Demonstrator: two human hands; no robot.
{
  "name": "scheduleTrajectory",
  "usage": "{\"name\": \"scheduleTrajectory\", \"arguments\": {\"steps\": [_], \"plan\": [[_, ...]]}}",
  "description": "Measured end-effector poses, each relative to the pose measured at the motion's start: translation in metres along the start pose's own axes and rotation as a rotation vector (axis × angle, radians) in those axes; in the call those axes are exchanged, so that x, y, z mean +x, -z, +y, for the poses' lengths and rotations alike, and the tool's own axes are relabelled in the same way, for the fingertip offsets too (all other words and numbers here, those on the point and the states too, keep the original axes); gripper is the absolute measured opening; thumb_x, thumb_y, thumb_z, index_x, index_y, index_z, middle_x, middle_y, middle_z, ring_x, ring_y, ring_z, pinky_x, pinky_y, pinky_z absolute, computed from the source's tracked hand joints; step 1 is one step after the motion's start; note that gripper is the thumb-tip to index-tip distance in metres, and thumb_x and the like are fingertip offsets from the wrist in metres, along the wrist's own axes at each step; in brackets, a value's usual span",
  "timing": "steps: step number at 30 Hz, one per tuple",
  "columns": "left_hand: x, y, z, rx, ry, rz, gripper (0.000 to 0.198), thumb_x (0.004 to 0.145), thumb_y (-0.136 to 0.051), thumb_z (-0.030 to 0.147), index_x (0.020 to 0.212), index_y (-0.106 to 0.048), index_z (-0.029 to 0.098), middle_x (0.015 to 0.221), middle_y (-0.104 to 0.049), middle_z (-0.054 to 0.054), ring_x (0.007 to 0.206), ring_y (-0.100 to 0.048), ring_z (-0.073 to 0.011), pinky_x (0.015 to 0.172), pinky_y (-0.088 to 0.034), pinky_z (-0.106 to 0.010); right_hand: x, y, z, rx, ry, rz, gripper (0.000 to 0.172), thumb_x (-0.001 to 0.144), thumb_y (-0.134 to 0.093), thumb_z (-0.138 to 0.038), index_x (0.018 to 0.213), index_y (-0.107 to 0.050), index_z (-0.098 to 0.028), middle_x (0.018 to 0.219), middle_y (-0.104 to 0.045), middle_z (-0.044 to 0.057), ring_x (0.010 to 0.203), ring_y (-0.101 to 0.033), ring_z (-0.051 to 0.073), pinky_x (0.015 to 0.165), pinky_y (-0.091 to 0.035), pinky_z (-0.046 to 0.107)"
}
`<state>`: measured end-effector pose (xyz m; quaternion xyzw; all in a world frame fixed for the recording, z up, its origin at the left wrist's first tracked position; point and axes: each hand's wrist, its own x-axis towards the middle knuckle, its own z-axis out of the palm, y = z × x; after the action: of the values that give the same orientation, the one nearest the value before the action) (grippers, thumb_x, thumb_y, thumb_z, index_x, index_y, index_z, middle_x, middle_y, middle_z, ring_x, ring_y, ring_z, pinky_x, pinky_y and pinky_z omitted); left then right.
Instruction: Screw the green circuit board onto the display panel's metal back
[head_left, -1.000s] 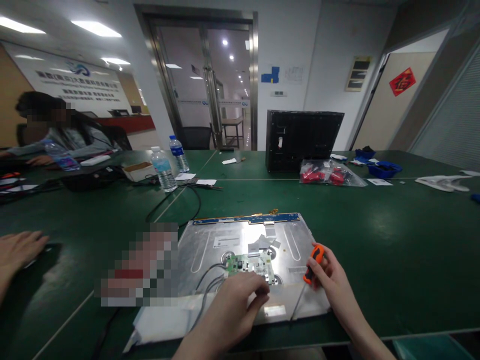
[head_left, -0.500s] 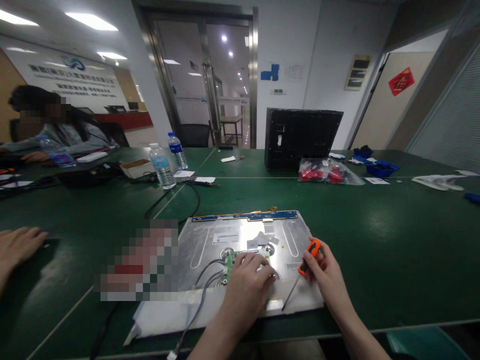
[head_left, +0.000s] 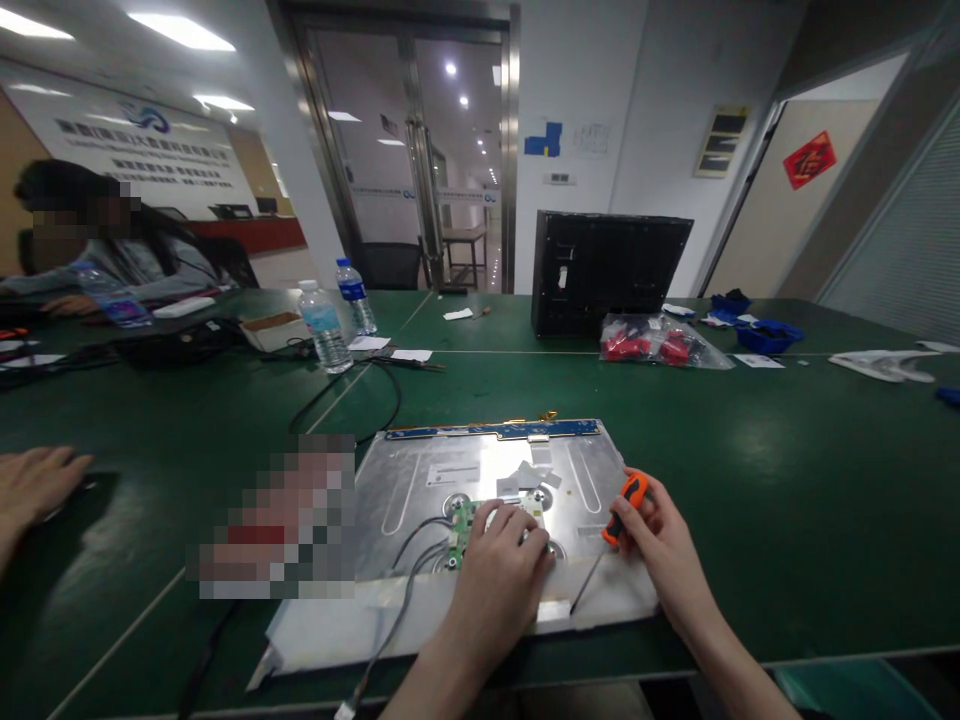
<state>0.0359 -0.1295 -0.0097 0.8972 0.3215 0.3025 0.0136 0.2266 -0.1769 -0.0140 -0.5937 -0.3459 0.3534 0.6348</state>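
Note:
A silver metal panel [head_left: 420, 480] lies flat on the green table, with a blue strip [head_left: 491, 432] along its far edge. A small green circuit board [head_left: 461, 520] sits on its near middle, grey cables [head_left: 409, 545] running from it to the left. My left hand [head_left: 499, 580] rests over the board, fingers curled down on it and covering most of it. To the right of the board, my right hand [head_left: 660, 550] is closed round an orange-and-black screwdriver [head_left: 626, 498]; its shaft slants down to the panel's near edge.
A black monitor casing [head_left: 607, 272] and a bag of red parts [head_left: 652, 345] stand behind. Two water bottles [head_left: 326, 328] and a black cable [head_left: 352, 395] are back left. Another person's hand [head_left: 34, 480] lies at far left; a seated person [head_left: 112, 250] is farther back. A blurred patch hides the panel's left.
My left hand moved forward from the panel's near edge onto the circuit board and now covers it. My right hand with the screwdriver has barely shifted.

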Motion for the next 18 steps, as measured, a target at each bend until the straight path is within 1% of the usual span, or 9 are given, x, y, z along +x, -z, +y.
{"name": "scheduleTrajectory", "arguments": {"steps": [3, 5, 6, 9, 10, 12, 14, 15, 18], "plan": [[-0.002, 0.005, 0.001, 0.008, -0.007, -0.008, 0.012, 0.079, -0.062, 0.009, 0.084, -0.063, 0.020, 0.090, -0.066, -0.003, 0.090, -0.057, -0.0224, 0.093, -0.040, -0.044, 0.008, -0.002, -0.008, 0.004, 0.038, -0.031, 0.063, 0.076, -0.070, -0.053, 0.123, -0.049, -0.017, 0.066, -0.061, -0.003, 0.051, -0.054, 0.013, 0.045, -0.044, 0.023], [-0.006, 0.008, 0.001, 0.013, -0.016, 0.026, 0.013, 0.079, -0.062, 0.007, 0.086, -0.062, 0.019, 0.092, -0.065, -0.003, 0.091, -0.057, -0.0228, 0.092, -0.041, -0.043, 0.015, -0.006, -0.017, -0.006, 0.089, -0.024, 0.060, 0.077, -0.069, -0.052, 0.122, -0.049, -0.018, 0.067, -0.062, -0.002, 0.052, -0.057, 0.014, 0.047, -0.046, 0.024], [-0.008, 0.009, 0.002, 0.017, -0.019, 0.051, 0.013, 0.079, -0.061, 0.007, 0.086, -0.062, 0.019, 0.092, -0.065, -0.003, 0.091, -0.057, -0.0229, 0.090, -0.041, -0.043, 0.018, -0.009, -0.023, -0.011, 0.112, -0.031, 0.059, 0.077, -0.068, -0.051, 0.122, -0.049, -0.018, 0.069, -0.062, -0.001, 0.054, -0.058, 0.015, 0.048, -0.048, 0.025], [-0.017, 0.012, 0.003, 0.040, -0.034, 0.107, 0.013, 0.082, -0.057, 0.008, 0.084, -0.062, 0.019, 0.087, -0.065, -0.004, 0.084, -0.057, -0.0228, 0.080, -0.044, -0.039, 0.032, -0.021, -0.038, -0.009, 0.196, -0.052, 0.054, 0.076, -0.068, -0.049, 0.117, -0.050, -0.019, 0.066, -0.059, -0.004, 0.051, -0.057, 0.014, 0.044, -0.047, 0.025], [-0.020, 0.012, 0.004, 0.051, -0.041, 0.102, 0.013, 0.083, -0.056, 0.008, 0.083, -0.062, 0.019, 0.083, -0.065, -0.004, 0.080, -0.057, -0.0224, 0.075, -0.044, -0.037, 0.037, -0.026, -0.041, -0.016, 0.229, -0.061, 0.051, 0.077, -0.067, -0.047, 0.116, -0.050, -0.019, 0.065, -0.057, -0.005, 0.050, -0.056, 0.013, 0.043, -0.046, 0.024], [-0.027, 0.010, 0.005, 0.069, -0.058, 0.073, 0.013, 0.086, -0.054, 0.010, 0.082, -0.063, 0.019, 0.074, -0.063, -0.004, 0.071, -0.056, -0.0214, 0.065, -0.043, -0.033, 0.047, -0.035, -0.046, -0.068, 0.290, -0.124, 0.044, 0.080, -0.065, -0.044, 0.115, -0.050, -0.020, 0.066, -0.053, -0.006, 0.049, -0.054, 0.011, 0.042, -0.046, 0.022], [-0.032, 0.007, 0.006, 0.079, -0.077, 0.037, 0.014, 0.088, -0.051, 0.012, 0.084, -0.062, 0.019, 0.068, -0.062, -0.003, 0.063, -0.056, -0.0203, 0.058, -0.041, -0.031, 0.056, -0.043, -0.047, -0.149, 0.330, -0.196, 0.040, 0.082, -0.063, -0.040, 0.115, -0.049, -0.021, 0.066, -0.049, -0.008, 0.047, -0.051, 0.010, 0.040, -0.043, 0.021], [-0.034, 0.005, 0.006, 0.080, -0.084, 0.027, 0.016, 0.090, -0.049, 0.012, 0.086, -0.063, 0.018, 0.067, -0.062, -0.003, 0.061, -0.056, -0.0198, 0.056, -0.041, -0.030, 0.059, -0.046, -0.047, -0.183, 0.345, -0.211, 0.040, 0.082, -0.062, -0.039, 0.115, -0.049, -0.022, 0.067, -0.047, -0.008, 0.046, -0.049, 0.009, 0.039, -0.042, 0.020], [-0.038, -0.002, 0.007, 0.079, -0.091, 0.029, 0.022, 0.094, -0.041, 0.013, 0.095, -0.063, 0.016, 0.067, -0.064, -0.003, 0.059, -0.060, -0.0189, 0.056, -0.043, -0.029, 0.060, -0.051, -0.043, -0.230, 0.370, -0.183, 0.040, 0.082, -0.061, -0.038, 0.117, -0.049, -0.023, 0.070, -0.046, -0.007, 0.047, -0.047, 0.009, 0.038, -0.040, 0.020]]}}
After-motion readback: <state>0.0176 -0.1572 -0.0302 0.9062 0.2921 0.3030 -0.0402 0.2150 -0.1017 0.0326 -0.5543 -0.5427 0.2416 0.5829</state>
